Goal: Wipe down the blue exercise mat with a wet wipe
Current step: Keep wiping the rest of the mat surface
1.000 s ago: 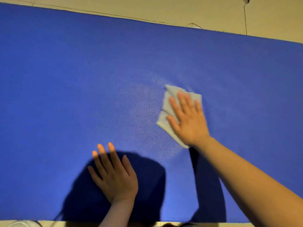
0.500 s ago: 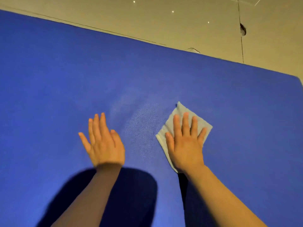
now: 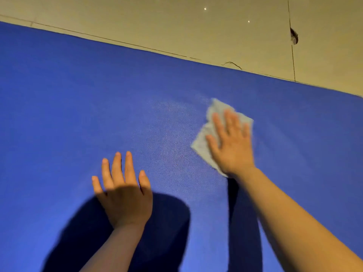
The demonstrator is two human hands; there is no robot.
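The blue exercise mat (image 3: pixel 98 107) lies flat on a pale tiled floor (image 3: pixel 196 26) and fills most of the view from a head-worn camera. It looks soft, pebbled and grippy, likely light and floppy if lifted, so it is best worked where it lies. The wet wipe (image 3: pixel 204 138), a thin pale sheet, limp and rumpled, sits under the right hand (image 3: pixel 231 146); its far corner pokes out beyond the fingers (image 3: pixel 229 122). Those fingers are straight and slightly spread, pressing the wipe flat against the mat rather than pinching it, which seems the soundest hold, since a loose sheet may bunch or fold over on the textured surface. To the left of them a paler, damp-looking patch (image 3: pixel 176 138) shows on the mat. The left hand (image 3: pixel 125 195) is nearer the person, fingers straight and spread, over or on the mat; contact cannot be told. Beyond the right fingertips the mat's far edge meets the floor, where a dark chip (image 3: pixel 294 36) marks a tile joint. Nothing lies on the mat in the wipe's way.
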